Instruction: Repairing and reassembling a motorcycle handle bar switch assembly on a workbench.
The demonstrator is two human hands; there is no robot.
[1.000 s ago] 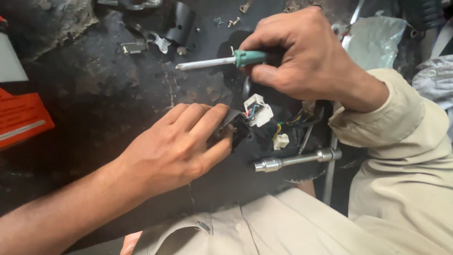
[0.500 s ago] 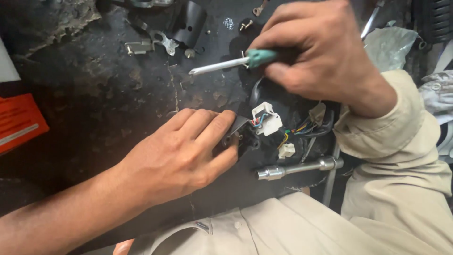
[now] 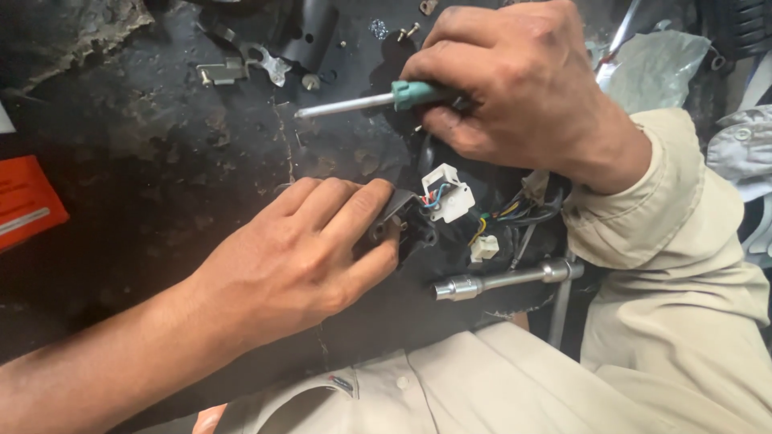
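My right hand (image 3: 515,88) grips a green-handled screwdriver (image 3: 362,102) whose steel shaft points left over the dark, grimy work surface (image 3: 161,161). My left hand (image 3: 297,257) lies flat with its fingers pressing on a small black part (image 3: 402,221). Right beside that part sits a white plug connector (image 3: 446,193) with coloured wires. A second small white connector (image 3: 485,247) lies just below it among black cables.
A chrome socket wrench (image 3: 498,280) lies near the surface's front edge. Small metal brackets (image 3: 241,68) and loose screws (image 3: 408,32) sit at the back. An orange box (image 3: 24,201) is at the left. A clear plastic bag (image 3: 659,68) lies at the right.
My right hand with the screwdriver has shifted slightly up and right in view. My left hand has kept its hold on the black part.
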